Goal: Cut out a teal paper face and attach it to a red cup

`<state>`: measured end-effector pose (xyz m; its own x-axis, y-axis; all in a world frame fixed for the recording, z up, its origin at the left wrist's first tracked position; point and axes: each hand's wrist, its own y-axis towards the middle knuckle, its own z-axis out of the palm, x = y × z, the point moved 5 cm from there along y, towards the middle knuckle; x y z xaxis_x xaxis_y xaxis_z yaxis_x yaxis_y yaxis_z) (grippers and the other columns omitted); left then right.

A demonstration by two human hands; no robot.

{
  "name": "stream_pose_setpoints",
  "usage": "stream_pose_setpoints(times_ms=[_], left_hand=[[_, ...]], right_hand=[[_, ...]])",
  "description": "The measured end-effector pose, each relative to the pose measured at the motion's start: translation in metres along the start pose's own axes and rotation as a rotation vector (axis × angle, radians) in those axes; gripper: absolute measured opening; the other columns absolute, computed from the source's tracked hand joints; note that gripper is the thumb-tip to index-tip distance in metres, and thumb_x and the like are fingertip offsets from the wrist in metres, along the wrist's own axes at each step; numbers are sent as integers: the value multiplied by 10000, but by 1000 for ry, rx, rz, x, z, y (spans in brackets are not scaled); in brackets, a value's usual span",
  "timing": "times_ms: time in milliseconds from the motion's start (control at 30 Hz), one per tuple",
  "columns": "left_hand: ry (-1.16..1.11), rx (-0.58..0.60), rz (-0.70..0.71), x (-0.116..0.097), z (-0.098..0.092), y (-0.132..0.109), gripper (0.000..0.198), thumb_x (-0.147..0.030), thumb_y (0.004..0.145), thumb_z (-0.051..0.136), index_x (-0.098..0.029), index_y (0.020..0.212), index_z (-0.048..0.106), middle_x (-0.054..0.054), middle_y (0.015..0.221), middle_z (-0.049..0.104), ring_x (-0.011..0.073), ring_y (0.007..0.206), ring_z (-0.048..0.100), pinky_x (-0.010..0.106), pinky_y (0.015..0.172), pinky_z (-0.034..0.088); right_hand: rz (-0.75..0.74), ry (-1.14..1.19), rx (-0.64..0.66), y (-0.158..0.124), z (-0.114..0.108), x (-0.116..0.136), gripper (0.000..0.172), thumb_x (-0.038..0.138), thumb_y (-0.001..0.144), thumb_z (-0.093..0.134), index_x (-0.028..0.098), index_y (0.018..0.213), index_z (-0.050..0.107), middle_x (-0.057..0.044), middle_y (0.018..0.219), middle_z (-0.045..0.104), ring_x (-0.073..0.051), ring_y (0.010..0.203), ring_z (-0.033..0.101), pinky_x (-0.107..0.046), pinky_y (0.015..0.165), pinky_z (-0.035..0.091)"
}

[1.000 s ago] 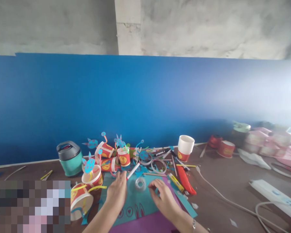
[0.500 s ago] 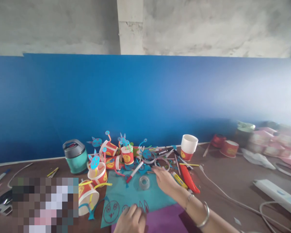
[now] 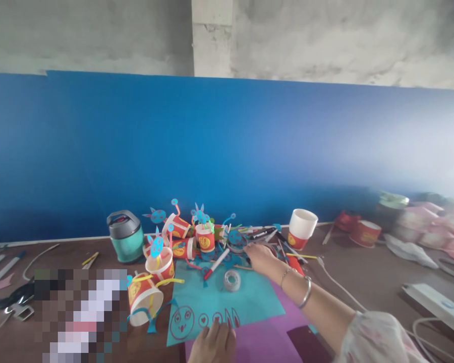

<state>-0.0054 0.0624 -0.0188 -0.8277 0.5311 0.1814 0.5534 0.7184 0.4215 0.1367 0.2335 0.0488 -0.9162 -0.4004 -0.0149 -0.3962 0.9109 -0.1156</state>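
My right hand (image 3: 260, 257) reaches into the pile of craft bits, its fingers bent together over pale ring shapes. What they hold, if anything, is hidden. Near the bottom edge my left hand (image 3: 214, 344) lies with fingers on the sheets, over the lower edge of the blue paper (image 3: 200, 302) and the purple paper (image 3: 265, 343). Red-brown drawings of a face, circles and ears mark the blue paper. On it sit a clear tape roll (image 3: 232, 280) and a white marker (image 3: 217, 264) with a red cap.
Decorated paper cups (image 3: 161, 263) crowd the left, beside a teal flask (image 3: 126, 237). A white-topped cup (image 3: 301, 229) stands behind my right arm, near an orange tool (image 3: 295, 265). A power strip (image 3: 437, 305) and cable lie right. A blue panel (image 3: 212, 151) closes the back.
My right hand has moved farther into the pile, and its stretched fingers have bent. My left hand stays on the paper. The view has shifted slightly left.
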Motion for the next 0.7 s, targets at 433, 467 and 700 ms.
stream_pose_setpoints(times_ms=[433, 467, 700], left_hand=[[-210, 412, -151, 22, -36, 17, 194, -27, 797, 466, -187, 795, 575, 38, 859, 647, 204, 812, 605, 283, 603, 442], [-206, 398, -146, 21, -35, 17, 204, -16, 794, 460, -188, 787, 570, 35, 843, 644, 201, 800, 604, 283, 601, 439], [-152, 288, -97, 23, -32, 19, 164, -28, 802, 483, -183, 790, 536, 25, 802, 613, 193, 783, 577, 268, 588, 423]], right_hand=[[191, 332, 134, -26, -13, -9, 251, 43, 537, 588, 151, 731, 704, -83, 631, 690, -271, 635, 667, -309, 557, 480], [213, 394, 179, -30, -10, -14, 238, 54, 537, 589, 151, 722, 704, -47, 534, 651, -230, 530, 642, -279, 487, 462], [347, 928, 259, -96, -12, -45, 263, 206, 720, 602, 134, 967, 656, 8, 520, 603, -68, 381, 482, -138, 322, 262]])
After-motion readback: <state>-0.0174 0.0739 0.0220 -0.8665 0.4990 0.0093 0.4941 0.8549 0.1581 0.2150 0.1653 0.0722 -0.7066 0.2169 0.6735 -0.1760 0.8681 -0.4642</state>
